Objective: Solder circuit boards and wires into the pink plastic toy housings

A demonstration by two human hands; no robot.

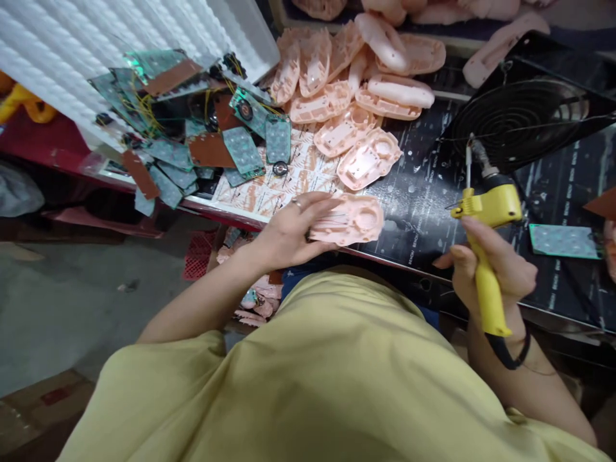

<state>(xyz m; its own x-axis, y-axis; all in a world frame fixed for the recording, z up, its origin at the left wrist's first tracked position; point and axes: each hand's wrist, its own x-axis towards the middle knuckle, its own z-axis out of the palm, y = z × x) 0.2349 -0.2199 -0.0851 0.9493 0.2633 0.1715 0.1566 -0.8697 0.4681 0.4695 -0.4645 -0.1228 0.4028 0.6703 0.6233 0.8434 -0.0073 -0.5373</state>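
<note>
holds a pink plastic shell [369, 224] in the left hand [302, 230], with the fingers laid over one end and the hollow side up, at the front edge of a black worktop [414, 186]. grips a yellow pistol-shaped tool [495, 204] in the right hand [503, 273], with fingers wrapped round the handle and the metal tip pointed away, towards a black fan [522, 122]; cannot tell whether touching it. just beyond the held shell, shows a loose heap of similar shells [321, 102], many lying hollow side up. farther left, shows a jumbled pile of green circuit boards [242, 152], mixed with brown boards [212, 149] and yellow wires [151, 112], partly on a patterned sheet [240, 197] and beside a ridged white tray [62, 58]. right of the tool, shows a single circuit board [565, 241] flat on the worktop. below, at left, shows a grey floor [129, 282] and a cardboard box [43, 410].
</note>
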